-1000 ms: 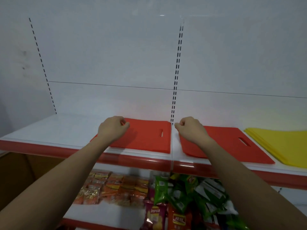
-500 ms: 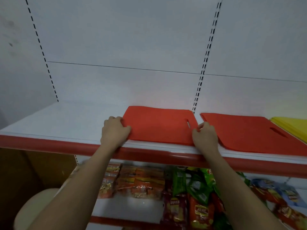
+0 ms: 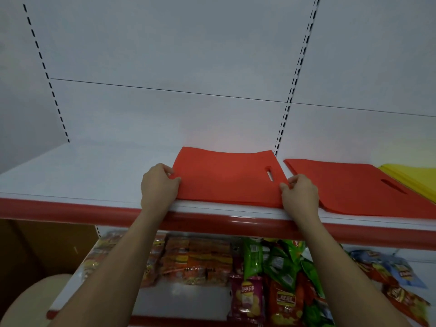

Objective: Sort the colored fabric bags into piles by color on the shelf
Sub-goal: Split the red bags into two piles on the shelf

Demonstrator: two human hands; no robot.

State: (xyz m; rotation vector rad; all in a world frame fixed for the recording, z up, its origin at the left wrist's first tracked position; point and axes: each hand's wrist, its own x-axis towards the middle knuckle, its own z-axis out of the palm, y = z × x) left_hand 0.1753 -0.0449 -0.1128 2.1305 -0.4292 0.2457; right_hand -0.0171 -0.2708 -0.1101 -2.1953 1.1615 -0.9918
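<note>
I see the left hand [image 3: 158, 184] and right hand [image 3: 299, 194] pinching opposite side edges of the red bag pile [image 3: 224, 178], flat on the shelf [image 3: 77, 175], beside a second red pile [image 3: 358, 185]

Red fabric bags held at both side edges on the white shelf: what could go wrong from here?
1. The left stack of red fabric bags lies near the red front lip of the white shelf; a pull by the left hand and right hand could drag bags off.
2. The fingers pinch only the edges, so layers may fan apart.
3. It sits close beside the right red bag pile; a sideways slide could push into it.
</note>
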